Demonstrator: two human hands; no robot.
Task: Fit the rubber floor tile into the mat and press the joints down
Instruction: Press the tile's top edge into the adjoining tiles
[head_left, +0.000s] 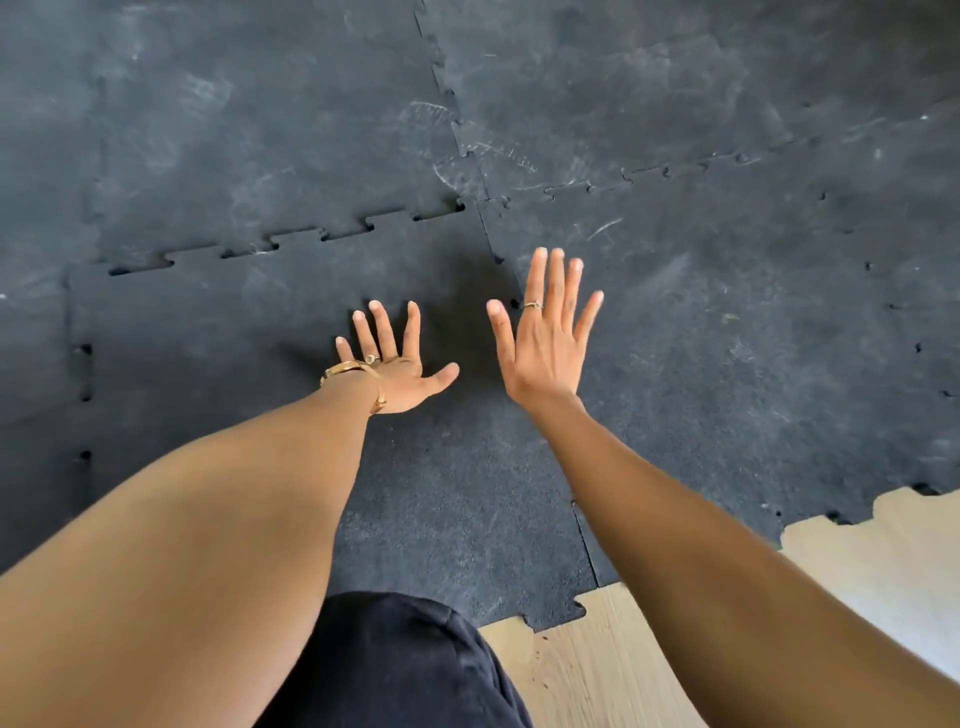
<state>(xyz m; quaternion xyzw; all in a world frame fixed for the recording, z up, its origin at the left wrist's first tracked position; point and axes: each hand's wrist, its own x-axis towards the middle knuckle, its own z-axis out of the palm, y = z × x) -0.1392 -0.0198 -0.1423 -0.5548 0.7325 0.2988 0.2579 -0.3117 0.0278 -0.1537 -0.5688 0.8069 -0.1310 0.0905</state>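
Observation:
A black rubber floor tile (249, 332) with jigsaw edges lies in the near-left part of the dark mat (675, 104). Its far joint (291, 239) shows open gaps between the teeth, and its right joint (498, 254) runs towards me between my hands. My left hand (397, 364) rests flat on the tile, fingers spread, with a ring and a gold bracelet. My right hand (545, 332) is open with fingers spread, lifted over the neighbouring tile (727, 338) just right of the joint. Neither hand holds anything.
Light wooden floor (597, 675) shows beyond the mat's toothed near edge at the bottom right. My knee in dark cloth (395, 665) is at the bottom centre. Scuffed mat tiles fill the rest of the view.

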